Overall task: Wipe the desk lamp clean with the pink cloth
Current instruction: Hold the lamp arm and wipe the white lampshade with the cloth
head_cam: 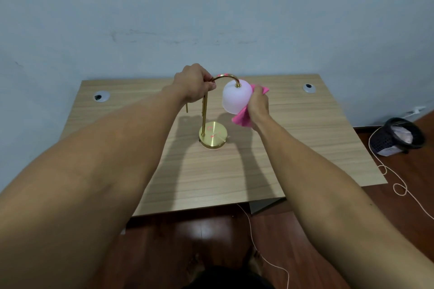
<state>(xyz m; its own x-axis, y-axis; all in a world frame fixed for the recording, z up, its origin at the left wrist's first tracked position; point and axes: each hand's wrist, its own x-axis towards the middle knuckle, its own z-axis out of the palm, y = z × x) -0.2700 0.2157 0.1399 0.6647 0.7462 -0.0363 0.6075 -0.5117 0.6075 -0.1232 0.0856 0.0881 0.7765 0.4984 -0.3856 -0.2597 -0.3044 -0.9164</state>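
A desk lamp stands in the middle of the wooden desk (305, 148). It has a round brass base (214, 136), a thin brass stem that curves over at the top, and a white frosted shade (234, 97) hanging from the curve. My left hand (195, 83) is closed around the top of the stem, left of the shade. My right hand (258, 105) presses the pink cloth (242, 118) against the right side of the shade. Part of the cloth sticks out above and below my fingers.
Two round cable grommets (101, 96) (308, 88) sit near the desk's back corners. A dark mesh waste bin (399, 136) stands on the floor at the right. A thin pale cord (399, 189) trails over the dark wooden floor. A blue-grey wall is behind the desk.
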